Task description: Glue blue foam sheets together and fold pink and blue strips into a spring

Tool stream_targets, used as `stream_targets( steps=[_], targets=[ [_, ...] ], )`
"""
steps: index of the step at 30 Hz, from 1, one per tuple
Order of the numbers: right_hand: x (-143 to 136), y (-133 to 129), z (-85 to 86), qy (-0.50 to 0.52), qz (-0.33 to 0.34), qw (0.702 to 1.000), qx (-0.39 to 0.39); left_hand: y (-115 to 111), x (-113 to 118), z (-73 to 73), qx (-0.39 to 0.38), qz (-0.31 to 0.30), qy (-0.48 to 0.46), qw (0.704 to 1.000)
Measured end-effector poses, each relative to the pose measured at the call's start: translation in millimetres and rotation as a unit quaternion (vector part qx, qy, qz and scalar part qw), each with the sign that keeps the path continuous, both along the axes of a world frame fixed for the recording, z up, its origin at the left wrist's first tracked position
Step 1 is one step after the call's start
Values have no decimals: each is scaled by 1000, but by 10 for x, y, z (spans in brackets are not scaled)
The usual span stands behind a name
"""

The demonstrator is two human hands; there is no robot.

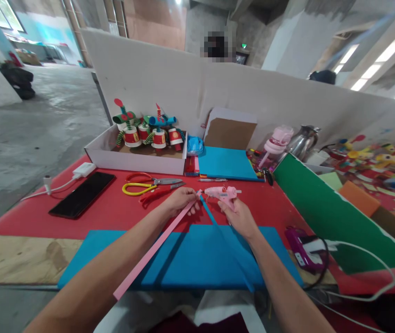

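L hand (183,200) pinching pink strip (157,246) nr far end, where blue strip (210,214) meets it; R hand (241,217) wrapped round glue gun (222,193), just R of strips, nozzle pointing L, barrel approx. level.

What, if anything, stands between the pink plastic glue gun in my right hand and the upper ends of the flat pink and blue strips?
Nothing visible. The glue gun in your right hand points at the pink strip and blue strip, beside your left hand; contact is unclear.
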State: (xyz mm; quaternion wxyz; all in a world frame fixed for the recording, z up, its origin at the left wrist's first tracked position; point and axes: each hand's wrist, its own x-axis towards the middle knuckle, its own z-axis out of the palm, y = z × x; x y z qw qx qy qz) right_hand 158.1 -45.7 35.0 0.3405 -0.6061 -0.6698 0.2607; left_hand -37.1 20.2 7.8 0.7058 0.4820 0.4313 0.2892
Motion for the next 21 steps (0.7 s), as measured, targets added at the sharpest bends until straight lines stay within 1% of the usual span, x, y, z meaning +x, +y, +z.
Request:
stream_targets(
  steps=[6, 9, 14, 21],
  targets=[
    [-4, -11, 22, -15, 4, 1000, 0, 10, -3, -17, 4, -1, -2, 1000],
    [-8, -10, 36, -27, -6, 1000, 9, 15, -5, -30, 5, -4, -4, 1000],
    [-7, -12, 48, -53, -22, 998, 3, 18, -6, -33, 4, -7, -7, 1000],
    [-15, -6, 44, -33, -26, 999, -3, 26, -11, -35, -5, -11, -16, 1000]
  ],
)
